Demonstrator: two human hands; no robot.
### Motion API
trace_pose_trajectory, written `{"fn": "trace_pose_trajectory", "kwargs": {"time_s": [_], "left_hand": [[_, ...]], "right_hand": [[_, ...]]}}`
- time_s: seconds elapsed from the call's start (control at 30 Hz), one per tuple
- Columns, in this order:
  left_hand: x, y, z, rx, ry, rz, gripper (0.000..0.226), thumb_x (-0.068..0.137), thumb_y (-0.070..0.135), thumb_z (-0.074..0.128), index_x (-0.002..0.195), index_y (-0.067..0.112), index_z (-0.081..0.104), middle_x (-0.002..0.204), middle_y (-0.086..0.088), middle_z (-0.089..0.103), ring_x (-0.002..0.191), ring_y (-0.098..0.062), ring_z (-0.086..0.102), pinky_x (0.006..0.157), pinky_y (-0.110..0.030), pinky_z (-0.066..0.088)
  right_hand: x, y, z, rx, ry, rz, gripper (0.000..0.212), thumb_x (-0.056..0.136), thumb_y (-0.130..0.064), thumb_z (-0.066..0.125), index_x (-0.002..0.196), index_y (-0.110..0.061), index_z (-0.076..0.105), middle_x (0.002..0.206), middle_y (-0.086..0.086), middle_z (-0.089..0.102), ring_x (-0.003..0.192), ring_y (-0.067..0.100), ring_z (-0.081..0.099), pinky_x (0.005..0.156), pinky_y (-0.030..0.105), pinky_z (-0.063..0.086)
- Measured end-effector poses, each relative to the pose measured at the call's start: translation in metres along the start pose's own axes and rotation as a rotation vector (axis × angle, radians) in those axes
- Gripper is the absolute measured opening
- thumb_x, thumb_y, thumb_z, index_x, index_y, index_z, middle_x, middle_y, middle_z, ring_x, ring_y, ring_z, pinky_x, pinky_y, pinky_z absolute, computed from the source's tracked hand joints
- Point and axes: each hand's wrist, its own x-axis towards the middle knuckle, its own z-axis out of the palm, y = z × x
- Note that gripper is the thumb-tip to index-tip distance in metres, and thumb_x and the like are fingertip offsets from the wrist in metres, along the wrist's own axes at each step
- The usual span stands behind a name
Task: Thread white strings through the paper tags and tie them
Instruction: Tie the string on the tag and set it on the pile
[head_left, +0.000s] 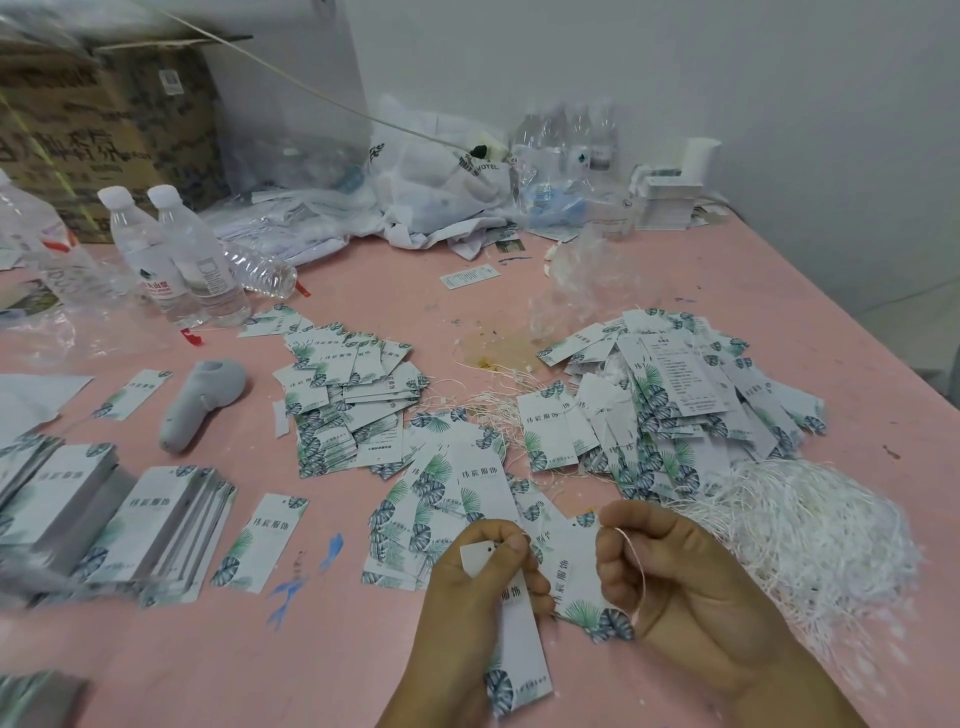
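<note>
Running lengthwise from the table's near edge away, a white leaf-printed paper tag (519, 639) sits pinched at its punched far end by the left hand (483, 587). Just beside it, the right hand (670, 577), fingers curled, clamps a thin white string (636, 566). Bare pink table (249, 665) lies left; a loose string heap (810, 540) lies right.
</note>
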Motion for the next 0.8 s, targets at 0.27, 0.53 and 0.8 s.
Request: {"fn": "trace_pose_trajectory", "kwargs": {"time_s": [0.27, 0.53, 0.8], "left_hand": [[0.001, -0.001, 0.000, -0.021, 0.002, -0.018, 0.006, 0.078, 0.013, 0.072, 0.072, 0.011, 0.069, 0.070, -0.023, 0.059, 0.057, -0.028, 0.060, 0.053, -0.034, 0.055], [0.001, -0.001, 0.000, 0.005, 0.008, -0.033, 0.006, 0.077, 0.015, 0.072, 0.073, 0.012, 0.069, 0.071, -0.024, 0.060, 0.058, -0.029, 0.060, 0.055, -0.035, 0.055], [0.000, 0.002, 0.002, 0.029, 0.021, -0.050, 0.009, 0.075, 0.017, 0.074, 0.075, 0.011, 0.068, 0.072, -0.026, 0.059, 0.059, -0.031, 0.060, 0.056, -0.035, 0.054]], "right_hand": [[-0.001, -0.005, -0.002, 0.036, 0.058, -0.178, 0.050, 0.026, -0.013, 0.101, 0.068, -0.008, 0.074, 0.059, 0.012, 0.064, 0.050, 0.017, 0.062, 0.046, 0.024, 0.053], [0.005, -0.011, -0.010, 0.030, 0.075, -0.318, 0.043, 0.040, -0.026, 0.100, 0.070, -0.011, 0.074, 0.062, 0.004, 0.061, 0.055, 0.012, 0.055, 0.049, 0.023, 0.046], [0.006, -0.010, -0.013, 0.151, -0.033, -0.312, 0.024, 0.068, -0.025, 0.088, 0.085, -0.016, 0.074, 0.076, 0.001, 0.067, 0.071, 0.016, 0.066, 0.075, 0.033, 0.058]]}}
